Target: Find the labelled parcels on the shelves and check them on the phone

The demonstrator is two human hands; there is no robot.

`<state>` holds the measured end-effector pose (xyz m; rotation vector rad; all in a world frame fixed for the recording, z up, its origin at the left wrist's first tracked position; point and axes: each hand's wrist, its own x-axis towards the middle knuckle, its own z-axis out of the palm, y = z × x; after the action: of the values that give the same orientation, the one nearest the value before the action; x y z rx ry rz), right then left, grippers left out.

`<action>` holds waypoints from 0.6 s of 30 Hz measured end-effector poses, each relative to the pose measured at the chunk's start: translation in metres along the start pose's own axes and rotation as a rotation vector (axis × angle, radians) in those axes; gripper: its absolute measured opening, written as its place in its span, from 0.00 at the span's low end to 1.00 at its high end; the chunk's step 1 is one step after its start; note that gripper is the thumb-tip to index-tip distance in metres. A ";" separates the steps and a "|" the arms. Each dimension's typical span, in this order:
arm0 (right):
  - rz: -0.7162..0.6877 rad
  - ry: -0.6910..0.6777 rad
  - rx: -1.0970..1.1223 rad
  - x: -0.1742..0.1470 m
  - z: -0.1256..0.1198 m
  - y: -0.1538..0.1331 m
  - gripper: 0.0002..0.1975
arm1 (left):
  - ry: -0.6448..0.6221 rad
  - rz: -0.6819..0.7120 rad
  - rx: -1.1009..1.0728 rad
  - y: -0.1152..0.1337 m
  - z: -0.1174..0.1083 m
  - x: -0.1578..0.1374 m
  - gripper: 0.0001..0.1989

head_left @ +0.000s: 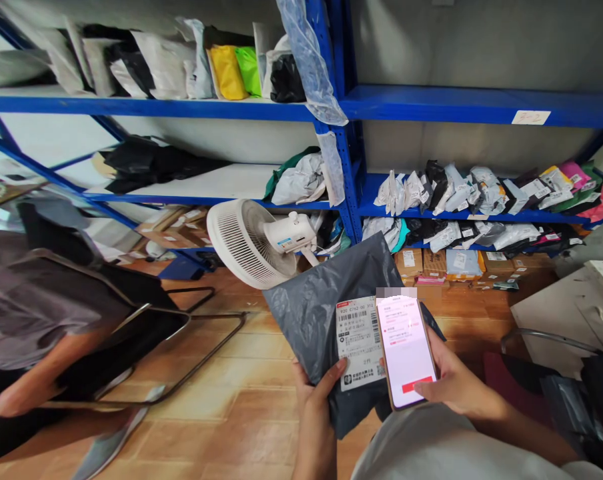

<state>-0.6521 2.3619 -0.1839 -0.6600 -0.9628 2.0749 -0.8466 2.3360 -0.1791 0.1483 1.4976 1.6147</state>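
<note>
A dark grey plastic mailer bag [316,313] is held in front of me, tilted, by my left hand [315,407], whose thumb presses on its lower edge. On the bag is a white shipping label [357,343] with print and barcodes. My right hand [454,377] grips a smartphone [404,353] that overlaps the label's right side. Its lit screen shows a white page with a red button near the bottom, and my right thumb lies over that button. Part of the bag is hidden behind the phone.
Blue shelves [451,103] with bagged parcels [461,187] stand ahead, cardboard boxes [434,263] beneath them. A white fan [254,243] rises just beyond the bag. At left a person [41,300] sits in a metal-framed chair [201,360]. A white cabinet [556,313] is at right.
</note>
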 end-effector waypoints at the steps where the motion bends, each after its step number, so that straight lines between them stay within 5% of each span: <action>1: 0.002 -0.001 0.000 0.000 0.000 0.000 0.47 | 0.008 -0.001 0.001 0.001 0.001 0.000 0.33; 18: -0.003 0.000 -0.002 0.002 -0.001 -0.001 0.47 | 0.018 -0.005 0.015 0.002 0.005 0.002 0.30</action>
<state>-0.6522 2.3645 -0.1845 -0.6585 -0.9652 2.0718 -0.8460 2.3413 -0.1769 0.1379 1.5232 1.6047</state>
